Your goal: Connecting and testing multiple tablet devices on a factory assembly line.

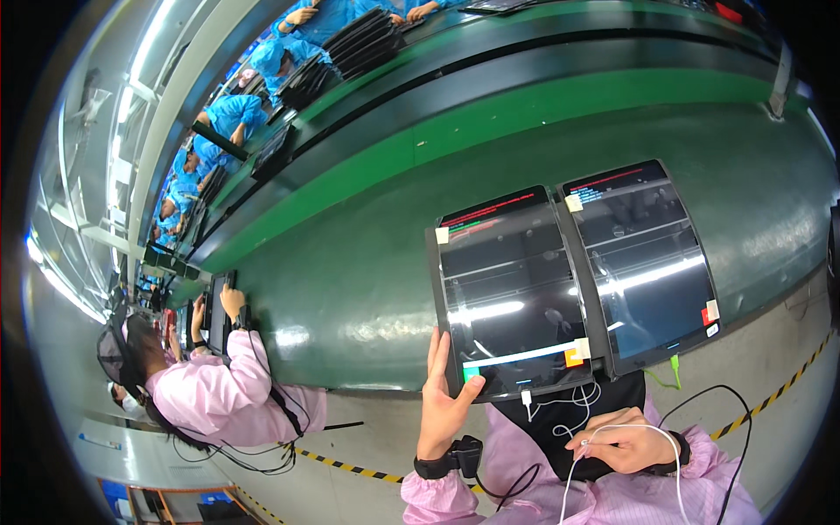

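Note:
Two black tablets lie side by side at the near edge of the green bench, their screens up under clear film. My left hand (444, 402) grips the lower left corner of the left tablet (512, 328), thumb over the front and fingers along its side. Small coloured stickers mark its corners, and red text lines show at the top of its screen. A white plug (526, 399) sits at its lower edge, with a thin white cord running down. In front of my body, my right hand (632, 442) pinches a white cable (567, 481). The right tablet (643, 262) is untouched.
A green cable (675, 374) hangs from the right tablet's lower edge. Left along the green bench (350, 271), a person in pink (219, 385) handles another tablet. Across a green strip, people in blue work beside stacked dark panels (363, 44). Black cords loop near both my wrists.

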A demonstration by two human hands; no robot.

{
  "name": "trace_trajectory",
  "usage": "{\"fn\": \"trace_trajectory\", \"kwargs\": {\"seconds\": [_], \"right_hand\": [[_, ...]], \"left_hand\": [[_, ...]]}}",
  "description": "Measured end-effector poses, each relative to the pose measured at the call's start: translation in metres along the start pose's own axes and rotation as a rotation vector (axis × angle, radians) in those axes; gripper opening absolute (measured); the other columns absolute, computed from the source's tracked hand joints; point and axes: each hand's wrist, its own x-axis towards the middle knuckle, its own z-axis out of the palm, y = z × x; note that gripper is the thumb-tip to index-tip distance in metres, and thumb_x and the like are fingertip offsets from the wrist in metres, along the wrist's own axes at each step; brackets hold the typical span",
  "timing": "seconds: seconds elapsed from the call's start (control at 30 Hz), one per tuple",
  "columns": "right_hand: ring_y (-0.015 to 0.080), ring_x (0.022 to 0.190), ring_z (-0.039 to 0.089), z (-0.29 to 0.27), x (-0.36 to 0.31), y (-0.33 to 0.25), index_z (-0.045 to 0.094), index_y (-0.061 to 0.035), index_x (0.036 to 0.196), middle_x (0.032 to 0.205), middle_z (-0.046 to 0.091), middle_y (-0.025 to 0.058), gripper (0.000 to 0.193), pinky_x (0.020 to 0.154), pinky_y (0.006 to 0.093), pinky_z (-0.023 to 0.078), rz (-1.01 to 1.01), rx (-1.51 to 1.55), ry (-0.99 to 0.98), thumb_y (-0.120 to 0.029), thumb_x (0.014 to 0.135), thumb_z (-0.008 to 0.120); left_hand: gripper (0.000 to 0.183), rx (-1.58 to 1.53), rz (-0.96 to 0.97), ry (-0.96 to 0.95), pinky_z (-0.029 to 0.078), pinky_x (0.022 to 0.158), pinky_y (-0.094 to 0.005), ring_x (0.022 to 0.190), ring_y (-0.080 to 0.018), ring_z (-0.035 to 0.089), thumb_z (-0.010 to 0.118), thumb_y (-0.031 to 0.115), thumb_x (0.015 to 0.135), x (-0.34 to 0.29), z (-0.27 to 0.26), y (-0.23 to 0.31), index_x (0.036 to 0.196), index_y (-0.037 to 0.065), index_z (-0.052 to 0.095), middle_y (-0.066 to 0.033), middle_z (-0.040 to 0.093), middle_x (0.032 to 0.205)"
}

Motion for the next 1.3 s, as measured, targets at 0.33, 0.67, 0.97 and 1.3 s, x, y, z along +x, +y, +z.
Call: {"fn": "trace_trajectory", "kwargs": {"seconds": [0.33, 0.67, 0.97, 1.3], "right_hand": [[0.0213, 0.072, 0.067, -0.01, 0.0, -0.016, 0.069, 0.0048, 0.098, 0.088, 0.071, 0.0129, 0.016, 0.067, 0.0283, 0.055, 0.086, 0.028, 0.094, 0.003, 0.083, 0.061], [0.0166, 0.088, 0.063, -0.066, -0.046, -0.023, 0.056, 0.0045, 0.119, 0.107, 0.064, 0.0127, 0.037, 0.08, 0.0288, 0.048, 0.227, -0.106, 0.567, -0.011, 0.086, 0.062], [0.0198, 0.12, 0.051, -0.145, -0.036, 0.026, 0.052, 0.0037, 0.124, 0.125, 0.057, 0.0133, 0.039, 0.104, 0.0305, 0.035, 0.264, -0.103, 0.92, -0.026, 0.099, 0.05], [0.0238, 0.125, 0.048, -0.161, -0.016, 0.034, 0.048, 0.0076, 0.126, 0.131, 0.052, 0.0183, 0.048, 0.109, 0.034, 0.034, 0.217, 0.156, 0.956, -0.034, 0.102, 0.039]], "left_hand": [[0.074, 0.01, 0.003, -0.015, 0.015, 0.115, -0.0354, 0.144, -0.0264, 0.015, 0.066, 0.004, 0.081, 0.001, 0.0, 0.004, 0.144, -0.005, 0.028, -0.0176, 0.013, 0.156], [0.054, -0.139, -0.016, 0.033, 0.012, 0.115, -0.0369, 0.144, -0.0262, 0.016, 0.056, 0.005, 0.09, -0.001, -0.001, -0.007, 0.14, 0.0, 0.037, -0.0166, 0.018, 0.155], [0.055, -0.184, -0.03, 0.062, 0.013, 0.115, -0.0364, 0.143, -0.0257, 0.017, 0.057, 0.001, 0.085, -0.002, 0.004, -0.002, 0.137, -0.002, 0.04, -0.0169, 0.017, 0.155], [0.061, -0.148, -0.045, 0.034, 0.012, 0.115, -0.0378, 0.143, -0.0267, 0.017, 0.062, 0.004, 0.083, 0.004, -0.001, -0.001, 0.138, -0.003, 0.038, -0.0203, 0.015, 0.154]]}}
